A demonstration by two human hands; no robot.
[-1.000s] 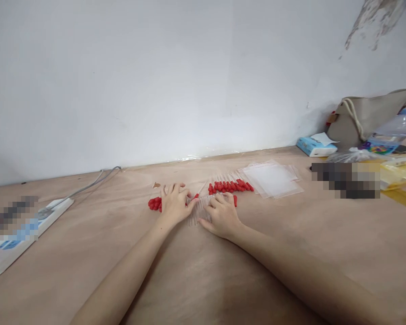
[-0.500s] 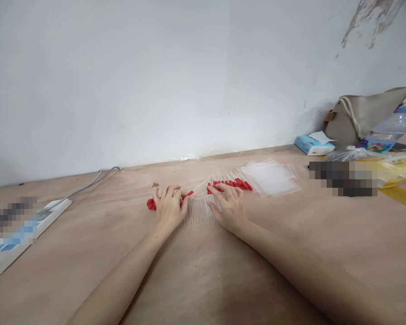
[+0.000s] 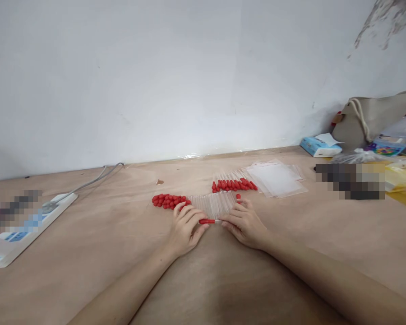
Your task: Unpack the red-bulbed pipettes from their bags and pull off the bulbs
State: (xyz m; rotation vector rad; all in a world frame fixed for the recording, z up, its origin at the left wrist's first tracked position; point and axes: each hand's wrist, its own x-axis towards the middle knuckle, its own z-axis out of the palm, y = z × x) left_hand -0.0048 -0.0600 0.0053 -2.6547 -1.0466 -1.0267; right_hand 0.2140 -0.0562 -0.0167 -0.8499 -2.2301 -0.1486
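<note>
My left hand (image 3: pixel 188 228) pinches a red rubber dropper bulb (image 3: pixel 206 221) between thumb and fingers. Facing it, my right hand (image 3: pixel 245 223) is closed on a thin clear glass tube (image 3: pixel 218 221), whose end meets the bulb or lies right at it. Just beyond both hands lies a row of clear glass tubes (image 3: pixel 213 205). A heap of loose red bulbs (image 3: pixel 167 201) sits at the row's left end. One more red bulb (image 3: pixel 238 197) shows by my right fingers. Farther back, several droppers with red bulbs (image 3: pixel 233 185) lie side by side.
Clear plastic bags (image 3: pixel 274 179) are stacked right of the droppers. A power strip (image 3: pixel 62 205) with a grey cable lies at left. At right are a tissue pack (image 3: pixel 320 147), a grey bag (image 3: pixel 379 117) and a plastic bottle (image 3: pixel 404 128). A wall bounds the table's back.
Both hands have come nearer to me and closer together. The left has left the bulb heap with a bulb, and the right now holds a glass tube. The view has shifted slightly.
</note>
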